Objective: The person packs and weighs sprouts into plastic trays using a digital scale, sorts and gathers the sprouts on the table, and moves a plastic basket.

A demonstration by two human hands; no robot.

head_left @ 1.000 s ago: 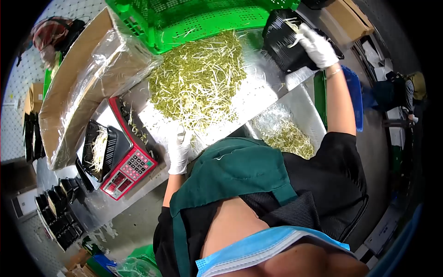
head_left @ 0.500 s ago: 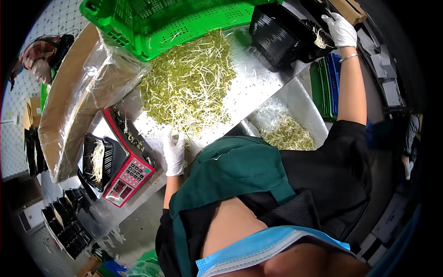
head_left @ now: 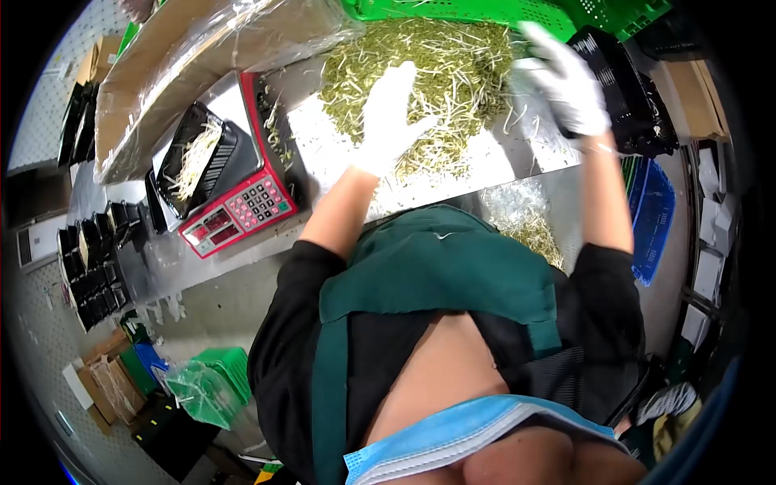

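Observation:
A broad pile of bean sprouts [head_left: 469, 73], green and white, lies on the metal table. My left hand [head_left: 391, 121], in a white glove, rests at the near left part of the pile, thumb apart from the fingers and nothing held. To the right of the pile is my gloved right hand [head_left: 570, 85], fingers spread, slightly blurred and empty, just beside a stack of black plastic trays [head_left: 618, 89]. On the left, a red digital scale [head_left: 255, 202] carries one black tray [head_left: 222, 158] with white sprouts [head_left: 196, 162] in it.
A green crate [head_left: 477, 11] stands behind the pile. At the left is a plastic-lined cardboard box [head_left: 153, 105]; filled black trays [head_left: 93, 267] sit beyond the scale. Below the table's front edge, a plastic-lined bin [head_left: 525, 214] holds more sprouts.
My left hand has moved from the table's front edge up onto the sprouts. My right hand has come from behind the black trays to the pile's right side. The view has shifted.

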